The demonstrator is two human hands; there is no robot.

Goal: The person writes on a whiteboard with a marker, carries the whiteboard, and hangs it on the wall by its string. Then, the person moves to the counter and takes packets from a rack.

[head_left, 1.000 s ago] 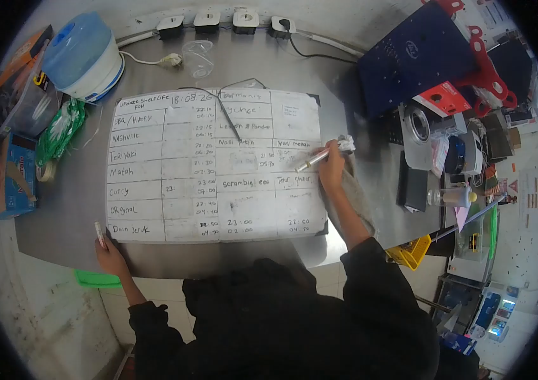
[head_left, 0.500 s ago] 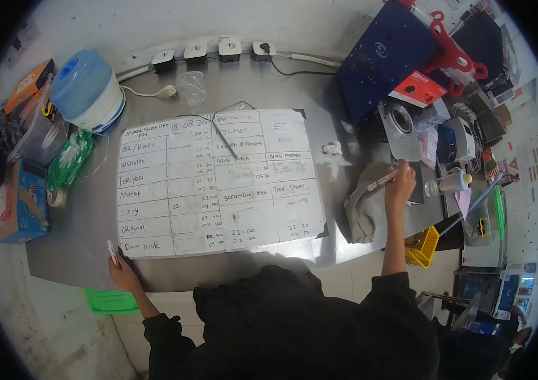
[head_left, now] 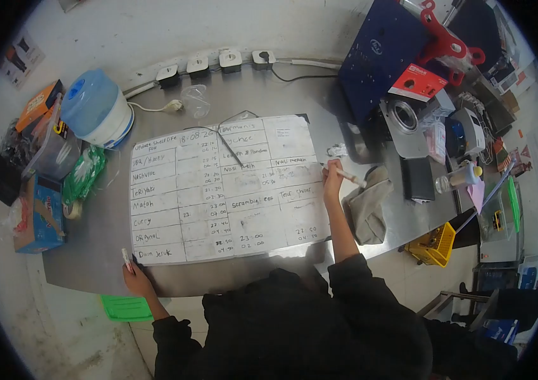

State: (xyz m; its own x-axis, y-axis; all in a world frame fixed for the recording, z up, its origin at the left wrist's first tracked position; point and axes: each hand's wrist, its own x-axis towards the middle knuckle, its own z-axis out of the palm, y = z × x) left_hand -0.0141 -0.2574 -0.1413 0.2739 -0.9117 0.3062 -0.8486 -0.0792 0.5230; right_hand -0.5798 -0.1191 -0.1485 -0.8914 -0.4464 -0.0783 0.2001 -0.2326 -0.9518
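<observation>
A whiteboard (head_left: 218, 209) lies flat on the metal table, ruled into boxes with handwritten words and times. My left hand (head_left: 138, 280) is closed around a white marker with red marks (head_left: 127, 260), just off the board's lower left corner. Over the board's right edge, my right hand (head_left: 332, 180) grips another white marker (head_left: 349, 176), which points right toward a crumpled grey-green cloth (head_left: 373, 209). A dark cord (head_left: 231, 145) trails over the top of the board.
On the left stand a blue-and-white tub (head_left: 94, 107), a green plastic bag (head_left: 85, 174) and a blue carton (head_left: 41, 215). Wall sockets (head_left: 231, 60) line the back. A dark blue metal case (head_left: 376, 57) and a bottle (head_left: 462, 177) are at right. A yellow basket (head_left: 436, 244) sits below.
My right hand has moved left with its marker, from above the cloth to the board's right edge. The left hand still holds its marker. The whole view has shifted slightly.
</observation>
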